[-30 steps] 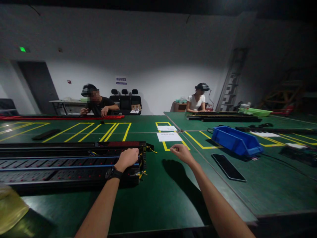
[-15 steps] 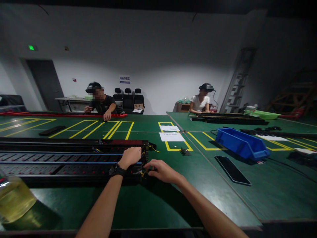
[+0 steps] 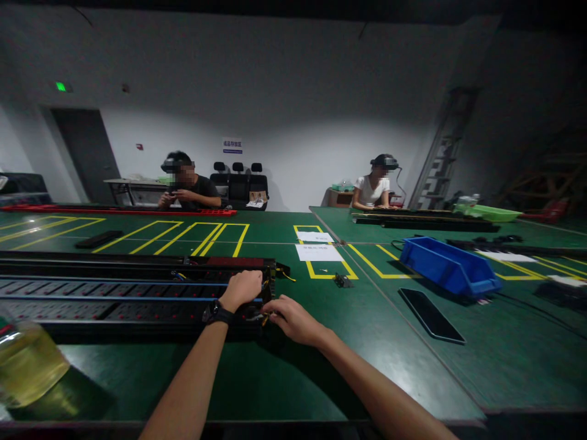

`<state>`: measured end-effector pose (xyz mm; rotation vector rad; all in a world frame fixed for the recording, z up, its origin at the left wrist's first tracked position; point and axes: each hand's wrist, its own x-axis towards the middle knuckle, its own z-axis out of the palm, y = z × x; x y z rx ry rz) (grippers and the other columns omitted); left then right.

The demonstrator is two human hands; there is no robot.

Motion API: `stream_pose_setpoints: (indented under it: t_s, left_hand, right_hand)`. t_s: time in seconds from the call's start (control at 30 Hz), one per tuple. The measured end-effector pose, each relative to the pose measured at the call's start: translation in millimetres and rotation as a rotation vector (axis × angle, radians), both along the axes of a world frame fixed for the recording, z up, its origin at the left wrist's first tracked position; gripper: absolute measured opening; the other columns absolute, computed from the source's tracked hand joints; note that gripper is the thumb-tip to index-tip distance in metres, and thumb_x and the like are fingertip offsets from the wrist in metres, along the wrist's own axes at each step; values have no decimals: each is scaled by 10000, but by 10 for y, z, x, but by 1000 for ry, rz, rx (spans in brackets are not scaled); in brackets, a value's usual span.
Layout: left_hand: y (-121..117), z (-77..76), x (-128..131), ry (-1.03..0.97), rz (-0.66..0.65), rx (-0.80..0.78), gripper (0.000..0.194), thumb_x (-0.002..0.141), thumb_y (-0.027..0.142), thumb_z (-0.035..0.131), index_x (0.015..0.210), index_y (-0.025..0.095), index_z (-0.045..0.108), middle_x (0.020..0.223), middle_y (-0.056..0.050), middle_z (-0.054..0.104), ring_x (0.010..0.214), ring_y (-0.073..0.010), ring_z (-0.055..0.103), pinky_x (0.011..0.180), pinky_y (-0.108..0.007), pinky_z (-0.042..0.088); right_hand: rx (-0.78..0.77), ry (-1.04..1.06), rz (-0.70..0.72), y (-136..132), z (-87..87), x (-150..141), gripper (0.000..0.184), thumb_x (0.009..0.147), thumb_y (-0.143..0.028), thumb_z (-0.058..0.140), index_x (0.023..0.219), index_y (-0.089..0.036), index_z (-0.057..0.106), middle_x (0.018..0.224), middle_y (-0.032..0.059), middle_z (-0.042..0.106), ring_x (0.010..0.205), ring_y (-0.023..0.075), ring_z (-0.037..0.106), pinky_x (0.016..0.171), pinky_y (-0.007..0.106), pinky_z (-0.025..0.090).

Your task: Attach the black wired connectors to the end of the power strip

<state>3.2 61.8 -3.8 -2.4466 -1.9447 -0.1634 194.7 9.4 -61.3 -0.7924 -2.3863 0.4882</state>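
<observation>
Long black socket strips (image 3: 137, 290) lie side by side across the left of the table, with blue lines along their length and rows of red-marked outlets. My left hand (image 3: 245, 290), a dark watch on its wrist, is curled over the right end of the strips; its fingertips are hidden. At the near corner of that end, my right hand (image 3: 296, 321) has thumb and fingers pinched together on a thin yellow wire (image 3: 265, 320). Another yellow-tipped wire (image 3: 288, 276) sticks out from the far corner.
A bottle of yellow liquid (image 3: 34, 366) stands front left. To the right are a small black part (image 3: 343, 280), a phone (image 3: 431, 315) and a blue bin (image 3: 447, 269). Paper sheets (image 3: 318, 252) lie mid-table. Two people work across the table, one by a red rail (image 3: 114, 210).
My right hand has moved slightly left and its fingers have closed at the strip end. My left hand stays put. The co-worker at left has drawn a hand back from the table.
</observation>
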Motion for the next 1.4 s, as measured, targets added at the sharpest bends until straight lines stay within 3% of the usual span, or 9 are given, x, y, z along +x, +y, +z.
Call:
stream_pose_setpoints:
  t_s: [0.2, 0.57, 0.67, 0.77, 0.9, 1.07, 1.17, 1.33, 1.4]
  left_hand:
    - [-27, 25, 6, -10, -5, 0, 357, 973, 229, 351, 1021, 224, 705, 1111, -149, 758, 1036, -310, 724, 879, -429, 542]
    - [-22, 38, 5, -8, 6, -12, 376, 986, 273, 328, 990, 223, 701, 1071, -157, 762, 983, -329, 735, 836, -438, 543]
    - [-16, 37, -7, -30, -10, -21, 367, 986, 275, 333, 988, 229, 697, 1091, -149, 759, 998, -321, 731, 844, -426, 536]
    - [-7, 29, -17, -53, -11, -34, 372, 986, 268, 322, 984, 234, 693, 1112, -144, 756, 1009, -323, 726, 853, -430, 530]
    - [5, 15, -26, -75, -16, -37, 377, 986, 271, 312, 974, 240, 687, 1118, -137, 755, 1010, -329, 722, 850, -440, 524]
    - [27, 48, -84, -167, -3, -65, 323, 965, 300, 371, 984, 247, 689, 1087, -97, 761, 978, -269, 715, 832, -362, 512]
    - [49, 66, -124, -302, -78, -82, 261, 906, 276, 450, 962, 236, 702, 1040, -55, 766, 948, -214, 701, 827, -295, 500]
    - [63, 25, -128, -330, -218, -103, 197, 796, 297, 578, 892, 225, 734, 942, -36, 768, 849, -191, 694, 771, -255, 496]
    - [57, 11, -123, -286, -224, -103, 208, 783, 310, 588, 888, 238, 753, 926, -33, 769, 837, -196, 694, 742, -255, 490]
  right_hand:
    - [49, -23, 35, 20, 12, -50, 281, 933, -75, 513, 1018, -218, 739, 1029, 22, 765, 953, 175, 657, 984, 343, 435]
    - [58, 96, 5, -58, 148, -38, 403, 885, -69, 462, 1183, -201, 698, 1152, 68, 704, 1079, 185, 632, 969, 310, 472]
    - [84, 194, -184, 138, 221, 203, 285, 925, -137, 462, 966, -198, 737, 969, 48, 716, 906, 173, 652, 856, 282, 477]
    - [102, 199, -531, 394, 251, 607, 292, 971, -260, 464, 892, -187, 735, 929, 63, 720, 871, 188, 652, 814, 279, 462]
    - [-15, -81, -910, 577, 200, 1095, 317, 976, -279, 449, 972, -186, 751, 1006, 108, 727, 917, 222, 662, 781, 296, 456]
    - [-56, -373, -1105, 534, 133, 1155, 296, 944, -228, 478, 927, -154, 764, 1029, 185, 676, 976, 280, 648, 765, 332, 477]
    - [85, -246, -989, 442, 145, 893, 271, 960, -279, 529, 1108, -169, 727, 1108, 165, 632, 999, 260, 628, 820, 336, 490]
    - [160, -40, -331, 197, 148, 273, 507, 991, -388, 555, 1475, -261, 475, 1188, 87, 578, 1010, 200, 613, 898, 322, 496]
    - [156, -70, -213, 121, 121, 86, 514, 982, -388, 578, 1472, -265, 478, 1182, 84, 590, 1041, 212, 605, 920, 333, 489]
